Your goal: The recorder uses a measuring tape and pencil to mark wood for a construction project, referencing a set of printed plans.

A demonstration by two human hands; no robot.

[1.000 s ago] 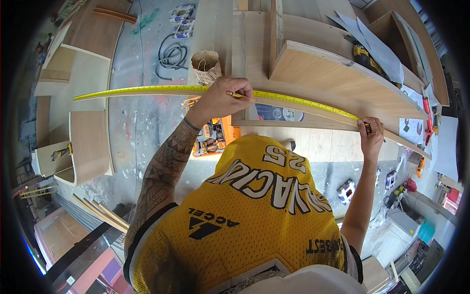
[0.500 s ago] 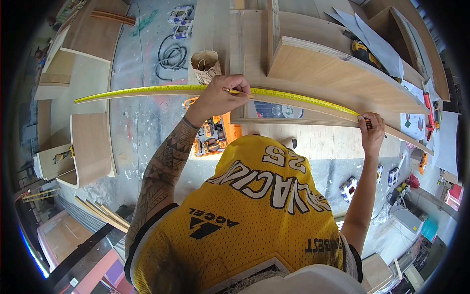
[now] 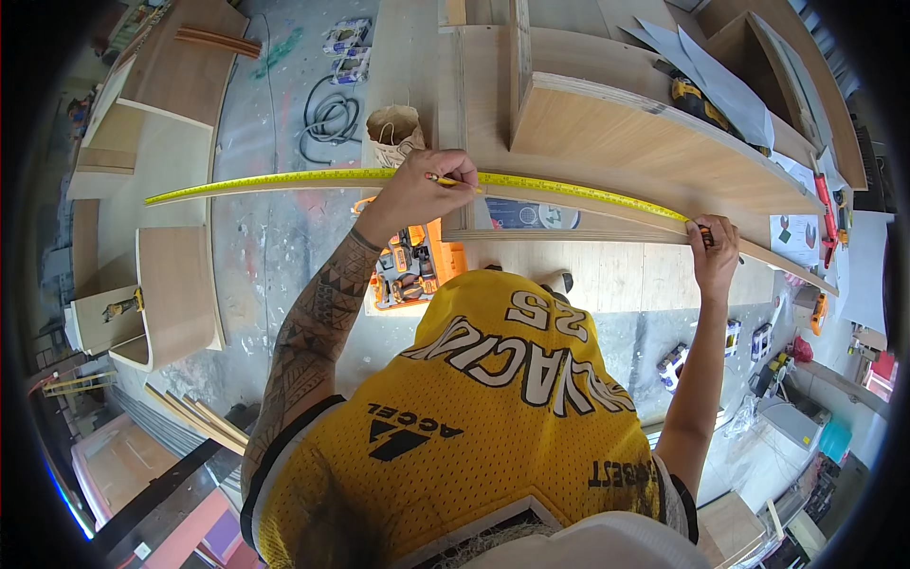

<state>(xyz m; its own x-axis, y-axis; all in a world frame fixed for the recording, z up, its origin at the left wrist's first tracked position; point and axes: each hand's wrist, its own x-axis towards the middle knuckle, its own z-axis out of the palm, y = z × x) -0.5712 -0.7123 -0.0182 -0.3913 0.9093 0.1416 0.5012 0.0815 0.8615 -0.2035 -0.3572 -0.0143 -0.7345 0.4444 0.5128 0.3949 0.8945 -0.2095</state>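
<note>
While both hands keep their places along the yellow tape measure [image 3: 284,177], little has changed from the earlier frames: the same grips hold, and only the view has drifted, so that the left hand and the wide wooden board [image 3: 616,137] ahead appear slightly farther left. The tape's blade runs lengthwise from left to right, straight across in front of the person, bowed into a gentle arch by the lens. Its free end points left, over a wooden cabinet [image 3: 175,284]; whether it touches is unclear. It lies along a thin wooden strip [image 3: 791,271], which shares its long axis and extends past the right hand, slanting toward the person at that end. The left hand [image 3: 427,190], near the tape's middle, is pinched nearly closed around a pencil [image 3: 441,178], its eraser end to the left and its point to the right. The right hand [image 3: 716,254] has its fingers curled at the tape's right end, around a dark piece, mostly hidden, that seems to be the case. A brown paper bag [image 3: 393,133] stands just beyond the left hand, and an orange toolbox [image 3: 453,263] sits below, nearer the person.
</note>
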